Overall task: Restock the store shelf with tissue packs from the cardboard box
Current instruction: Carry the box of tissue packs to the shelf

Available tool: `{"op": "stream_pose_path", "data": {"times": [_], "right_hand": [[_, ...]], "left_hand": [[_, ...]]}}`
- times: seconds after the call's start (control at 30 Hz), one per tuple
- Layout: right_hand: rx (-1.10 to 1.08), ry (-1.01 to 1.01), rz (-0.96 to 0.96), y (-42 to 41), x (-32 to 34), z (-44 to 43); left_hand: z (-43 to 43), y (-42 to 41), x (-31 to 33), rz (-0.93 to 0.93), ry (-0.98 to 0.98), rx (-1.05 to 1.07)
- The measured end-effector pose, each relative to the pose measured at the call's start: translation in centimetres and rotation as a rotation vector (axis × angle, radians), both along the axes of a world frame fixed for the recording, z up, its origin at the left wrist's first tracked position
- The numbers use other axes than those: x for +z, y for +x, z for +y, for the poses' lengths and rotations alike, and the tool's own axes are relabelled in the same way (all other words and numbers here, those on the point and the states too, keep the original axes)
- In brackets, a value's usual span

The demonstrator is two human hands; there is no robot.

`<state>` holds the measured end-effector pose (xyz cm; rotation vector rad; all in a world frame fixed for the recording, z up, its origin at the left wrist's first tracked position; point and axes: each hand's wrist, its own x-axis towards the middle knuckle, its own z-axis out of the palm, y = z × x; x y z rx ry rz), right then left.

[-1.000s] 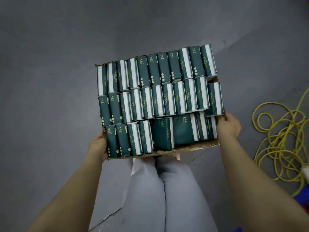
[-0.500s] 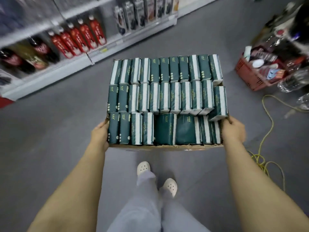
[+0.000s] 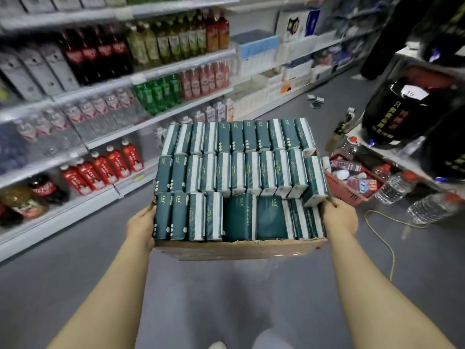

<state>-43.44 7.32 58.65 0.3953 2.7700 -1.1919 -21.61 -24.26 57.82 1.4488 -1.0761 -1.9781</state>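
Observation:
A shallow cardboard box [image 3: 239,249] is carried in front of me, packed with several dark green and white tissue packs [image 3: 234,172] standing in three rows. My left hand [image 3: 141,226] grips the box's left side. My right hand [image 3: 339,217] grips its right side, fingers curled over the edge. Both forearms reach in from below. The store shelf [image 3: 156,71] runs along the left, with white and blue tissue goods [image 3: 261,54] further back.
Bottled drinks [image 3: 113,162] fill the left shelves. A red basket [image 3: 349,182] of goods sits on the floor at right, beside water bottles [image 3: 427,207] and a yellow cable [image 3: 387,238]. Small packs [image 3: 315,100] lie on the floor ahead. Black bags [image 3: 402,114] sit on a right counter.
My view has lifted from the floor to the aisle and shelves. The box stays held in both hands, carried forward along the aisle.

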Motion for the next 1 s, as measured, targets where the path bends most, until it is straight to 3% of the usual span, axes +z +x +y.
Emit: {"op": "stream_pose_path", "data": {"times": [0.23,0.63,1.0], "right_hand": [[-0.02,0.005,-0.013,-7.5,-0.5,-2.3],[0.009,0.046,-0.023,-30.0,-0.4,-6.8],[0.02,0.017,-0.021,-47.4,-1.8,-18.8]], "left_hand": [[-2.8,-8.0,-0.3,-0.011,-0.007,-0.04],[-6.0,-29.7,-1.7,-0.031,0.004,0.028],[-18.2,-46.9,-5.3,-0.03,0.055,0.019]]}}
